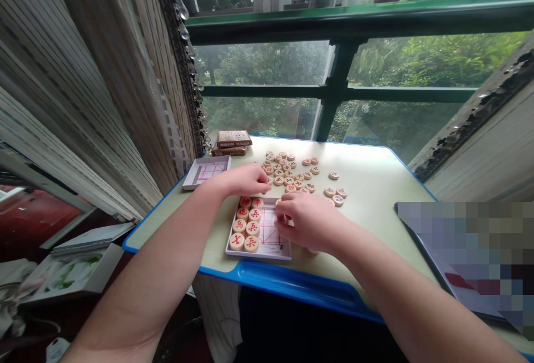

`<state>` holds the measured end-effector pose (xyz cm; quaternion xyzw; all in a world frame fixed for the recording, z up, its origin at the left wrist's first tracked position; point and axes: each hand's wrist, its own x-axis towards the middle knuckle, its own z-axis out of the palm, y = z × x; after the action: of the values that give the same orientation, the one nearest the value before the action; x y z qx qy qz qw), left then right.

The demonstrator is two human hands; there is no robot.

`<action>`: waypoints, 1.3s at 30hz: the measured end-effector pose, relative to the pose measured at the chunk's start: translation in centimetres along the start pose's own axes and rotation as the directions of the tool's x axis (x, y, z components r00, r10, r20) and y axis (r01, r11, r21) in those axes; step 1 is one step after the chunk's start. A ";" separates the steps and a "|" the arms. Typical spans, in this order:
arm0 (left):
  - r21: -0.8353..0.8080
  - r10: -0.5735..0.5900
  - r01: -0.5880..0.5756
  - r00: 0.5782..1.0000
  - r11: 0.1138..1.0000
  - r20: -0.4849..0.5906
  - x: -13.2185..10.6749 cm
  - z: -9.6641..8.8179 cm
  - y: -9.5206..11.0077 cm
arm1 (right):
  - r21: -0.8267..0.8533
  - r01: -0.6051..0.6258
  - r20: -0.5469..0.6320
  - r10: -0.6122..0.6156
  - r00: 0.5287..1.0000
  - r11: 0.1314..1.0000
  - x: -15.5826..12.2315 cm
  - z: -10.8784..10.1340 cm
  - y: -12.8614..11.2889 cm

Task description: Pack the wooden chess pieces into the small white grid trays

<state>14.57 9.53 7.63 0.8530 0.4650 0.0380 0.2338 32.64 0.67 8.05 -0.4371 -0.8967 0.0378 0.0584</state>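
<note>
A shallow white box tray with a red grid lining lies near the table's front edge. Several round wooden chess pieces with red characters fill its left side. My right hand rests over the tray's right part, fingers curled in a pinch on a piece I can barely see. My left hand reaches just behind the tray, fingers closed at the edge of a loose pile of wooden pieces; what it holds is hidden.
A second white tray sits at the back left, with a brown box stacked behind it. The cream table has a blue rim. A blurred flat object lies at right. Window frame behind, blinds at left.
</note>
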 end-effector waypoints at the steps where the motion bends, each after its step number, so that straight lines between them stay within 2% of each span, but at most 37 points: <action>1: 0.012 -0.015 0.015 0.998 1.000 -0.062 0.2 0.0 -0.3 | 0.021 0.018 -0.034 -0.017 0.999 1.000 0.0 -0.2 0.3; 2: 0.023 -0.037 0.040 0.990 0.999 -0.140 0.4 0.0 -0.6 | 0.038 0.018 -0.082 -0.015 0.997 0.999 0.0 -0.4 0.7; 4: 0.056 -0.052 0.070 0.959 0.996 -0.279 0.9 0.2 -1.3 | 0.053 -0.069 -0.209 0.079 0.975 0.996 0.1 -0.7 1.7; 7: 0.066 -0.056 0.087 0.925 0.994 -0.376 1.7 0.6 -2.3 | 0.084 -0.274 -0.329 0.287 0.900 0.958 0.6 -0.6 3.4; 9: 0.062 -0.053 0.082 0.926 0.995 -0.373 2.0 0.8 -2.7 | 0.111 -0.349 -0.326 0.366 0.872 0.931 0.9 -0.1 4.7; 14: 0.015 -0.044 0.055 0.910 0.998 -0.412 2.2 0.9 -2.7 | 0.159 -0.422 -0.276 0.451 0.849 0.892 1.5 1.6 7.2; 19: -0.012 -0.017 0.014 0.941 1.000 -0.339 2.2 1.4 -2.4 | 0.193 -0.440 -0.183 0.472 0.862 0.877 1.5 1.7 7.4; 24: 0.047 -0.001 0.018 0.943 0.999 -0.334 2.4 1.6 -2.5 | 0.120 -0.371 -0.148 0.386 0.910 0.921 1.6 1.8 7.0; 27: 0.063 -0.005 0.028 0.940 0.998 -0.342 2.3 1.4 -2.7 | 0.100 -0.393 -0.168 0.405 0.899 0.914 1.8 2.0 7.3; 33: 0.114 0.034 -0.001 0.955 0.994 -0.294 2.2 1.4 -2.6 | 0.141 -0.345 -0.113 0.361 0.926 0.928 1.7 1.6 7.5; 39: 0.097 0.018 0.014 0.948 0.995 -0.317 2.1 1.5 -2.6 | 0.100 -0.412 -0.095 0.421 0.902 0.906 1.7 1.6 8.1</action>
<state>14.16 11.91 4.87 0.8468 0.4969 0.1521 0.1135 37.68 6.95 5.67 -0.6175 -0.7755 0.0590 0.1170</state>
